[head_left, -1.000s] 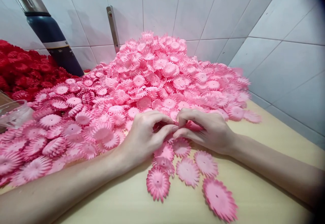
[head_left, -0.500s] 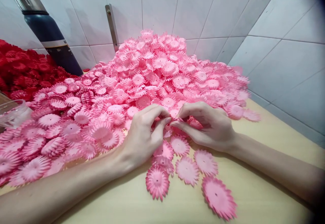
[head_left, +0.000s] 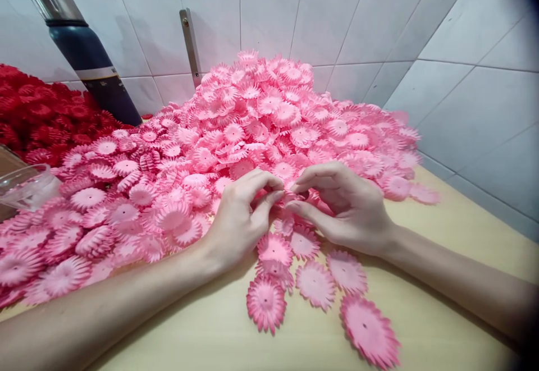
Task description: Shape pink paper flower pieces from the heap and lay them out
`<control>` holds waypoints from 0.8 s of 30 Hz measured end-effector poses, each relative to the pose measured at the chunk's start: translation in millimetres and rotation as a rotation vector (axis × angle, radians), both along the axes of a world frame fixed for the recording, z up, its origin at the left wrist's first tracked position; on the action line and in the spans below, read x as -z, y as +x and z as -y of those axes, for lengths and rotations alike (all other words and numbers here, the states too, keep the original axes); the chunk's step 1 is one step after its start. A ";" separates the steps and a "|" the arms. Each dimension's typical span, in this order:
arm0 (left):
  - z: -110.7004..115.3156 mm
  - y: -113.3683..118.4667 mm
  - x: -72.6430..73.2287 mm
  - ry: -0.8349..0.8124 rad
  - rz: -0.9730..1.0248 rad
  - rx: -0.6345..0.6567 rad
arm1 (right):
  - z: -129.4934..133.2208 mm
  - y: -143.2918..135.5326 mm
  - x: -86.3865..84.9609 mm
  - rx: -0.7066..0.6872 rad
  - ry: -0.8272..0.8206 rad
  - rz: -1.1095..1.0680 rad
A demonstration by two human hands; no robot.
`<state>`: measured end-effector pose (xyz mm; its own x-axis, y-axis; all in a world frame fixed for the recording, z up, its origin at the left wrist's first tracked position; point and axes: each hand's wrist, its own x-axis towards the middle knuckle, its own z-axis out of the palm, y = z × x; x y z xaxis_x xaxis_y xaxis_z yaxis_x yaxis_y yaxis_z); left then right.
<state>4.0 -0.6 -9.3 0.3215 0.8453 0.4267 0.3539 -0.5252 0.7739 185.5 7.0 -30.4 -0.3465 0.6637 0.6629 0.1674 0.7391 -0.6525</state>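
Note:
My left hand (head_left: 244,214) is closed in a pinch in front of the big heap of pink flower-shaped petal discs (head_left: 261,118). A small bit of a pink petal disc (head_left: 288,196) shows at its thumb and fingertip; most of that disc is hidden. My right hand (head_left: 349,208) faces it from the right, thumb and curled fingers slightly apart, tips close to the same disc. Under the hands, several loose pink discs with small centre holes lie on the table, among them a darker-edged disc (head_left: 266,301) and a larger disc (head_left: 369,329).
A dark blue bottle (head_left: 90,62) with a metal cap stands at the back left, beside a heap of red petal discs (head_left: 37,113). A clear plastic cup (head_left: 31,186) sits at the left edge. White tiled walls (head_left: 269,12) bound the pale table (head_left: 210,331) behind and at right.
The right thumb and fingers have parted a little, and less of the pink disc shows between the hands. The whole view has shifted slightly.

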 end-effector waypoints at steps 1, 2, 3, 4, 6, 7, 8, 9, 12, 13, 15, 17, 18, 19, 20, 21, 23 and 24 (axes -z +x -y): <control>-0.3 -0.3 0.4 -0.003 0.011 0.000 | 0.0 0.0 -0.4 -0.013 -0.015 -0.005; -0.5 -0.4 0.7 -0.012 0.020 -0.006 | -0.2 -0.1 -0.8 -0.026 -0.029 -0.013; -0.6 -0.2 0.8 -0.027 0.028 -0.021 | -0.6 -0.4 -1.2 -0.036 -0.041 -0.020; -0.9 0.0 0.9 -0.048 0.034 -0.042 | -1.0 -0.8 -1.6 -0.042 -0.052 -0.029; -1.5 0.7 0.7 -0.094 0.056 -0.074 | -1.7 -1.6 -2.4 -0.031 -0.079 -0.043; -1.9 1.0 0.5 -0.115 0.068 -0.087 | -1.7 -2.0 -2.9 -0.017 -0.094 -0.051; -2.2 1.3 0.4 -0.135 0.080 -0.097 | -1.6 -2.4 -3.5 -0.003 -0.111 -0.058; -2.5 1.5 0.3 -0.151 0.091 -0.105 | -1.3 -2.7 -4.2 0.009 -0.128 -0.065; -2.8 1.6 0.6 -0.184 0.120 -0.100 | -0.6 -3.3 -6.8 0.019 -0.177 -0.085; -2.9 1.5 0.8 -0.190 0.130 -0.095 | -0.7 -3.4 -7.8 0.014 -0.193 -0.093; -3.3 1.0 1.3 -0.196 0.144 -0.088 | -1.7 -3.4 -9.6 0.001 -0.222 -0.106; -4.3 0.4 2.0 -0.200 0.153 -0.072 | -3.1 -2.9 -11.2 -0.014 -0.260 -0.117; -4.9 0.0 2.4 -0.201 0.156 -0.062 | -3.6 -2.5 -12.0 -0.025 -0.285 -0.119; -5.5 -0.3 2.8 -0.196 0.158 -0.052 | -3.9 -2.1 -12.6 -0.037 -0.311 -0.120; -5.9 -0.7 3.0 -0.189 0.153 -0.042 | -3.9 -1.5 -13.1 -0.053 -0.336 -0.121; -6.1 -1.0 3.2 -0.176 0.142 -0.037 | -3.6 -1.0 -13.5 -0.069 -0.360 -0.121; -5.6 -1.2 3.0 -0.139 0.104 -0.041 | -2.7 0.0 -13.6 -0.096 -0.396 -0.114; -4.8 -1.1 2.7 -0.116 0.079 -0.047 | -2.2 0.4 -13.5 -0.100 -0.409 -0.108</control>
<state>2.9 4.3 -12.0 0.2495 0.9037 0.3479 0.3121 -0.4151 0.8546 185.8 9.2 -16.9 -0.3653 0.8460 0.3884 0.0224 0.4251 -0.9049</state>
